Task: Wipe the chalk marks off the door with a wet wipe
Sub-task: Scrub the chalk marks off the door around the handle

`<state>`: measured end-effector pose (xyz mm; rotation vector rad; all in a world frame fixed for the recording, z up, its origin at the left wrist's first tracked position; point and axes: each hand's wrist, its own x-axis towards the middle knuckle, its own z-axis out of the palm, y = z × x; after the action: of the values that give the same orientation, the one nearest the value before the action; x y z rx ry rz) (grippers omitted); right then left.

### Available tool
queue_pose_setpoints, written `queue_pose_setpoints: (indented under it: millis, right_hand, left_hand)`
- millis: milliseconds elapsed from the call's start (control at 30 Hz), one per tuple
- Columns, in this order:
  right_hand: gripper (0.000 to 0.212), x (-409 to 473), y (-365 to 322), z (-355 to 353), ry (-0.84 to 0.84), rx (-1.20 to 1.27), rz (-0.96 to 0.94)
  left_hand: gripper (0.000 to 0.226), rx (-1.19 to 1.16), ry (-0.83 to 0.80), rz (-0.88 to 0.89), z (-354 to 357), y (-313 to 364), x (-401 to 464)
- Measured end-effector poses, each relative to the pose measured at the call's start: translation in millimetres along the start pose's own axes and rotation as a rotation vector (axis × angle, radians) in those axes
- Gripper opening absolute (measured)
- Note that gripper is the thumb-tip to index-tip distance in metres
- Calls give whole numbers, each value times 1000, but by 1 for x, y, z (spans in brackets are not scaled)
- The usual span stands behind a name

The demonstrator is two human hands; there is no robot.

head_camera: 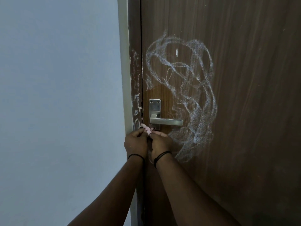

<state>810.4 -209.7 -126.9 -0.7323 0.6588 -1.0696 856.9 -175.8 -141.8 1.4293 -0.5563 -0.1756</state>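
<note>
While both hands, left hand [136,142] and right hand [160,144], pinch a small pink wet wipe [147,129] below the door handle [164,121], chalk marks [195,98] cover the door [244,79] untouched. Risk: bunched wipe merely smears chalk.

no readable text, label, brand, number or sign anywhere in view. only loose, looping chalk marks [187,98] across the door [252,79], forming no letters or digits, plus fainter white scratches on the door frame [136,88], likewise illegible. nothing stamped or printed discernible on the metal handle plate [154,106].
</note>
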Motion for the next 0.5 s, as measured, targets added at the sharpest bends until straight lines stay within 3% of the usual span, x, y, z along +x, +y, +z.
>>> queue_pose_setpoints:
  millis: [100, 233, 500]
  right_hand:
    - [20, -4, -6, -8, -134, -78, 87]
    - [30, -11, -13, -15, -236, -176, 65]
    - [26, -24, -26, -31, -226, -523, -85]
  left_hand:
    - [15, 17, 71, 59, 4, 11, 4]
    - [13, 54, 175, 104, 14, 36, 12]
    - [14, -7, 198, 258, 18, 78, 25]
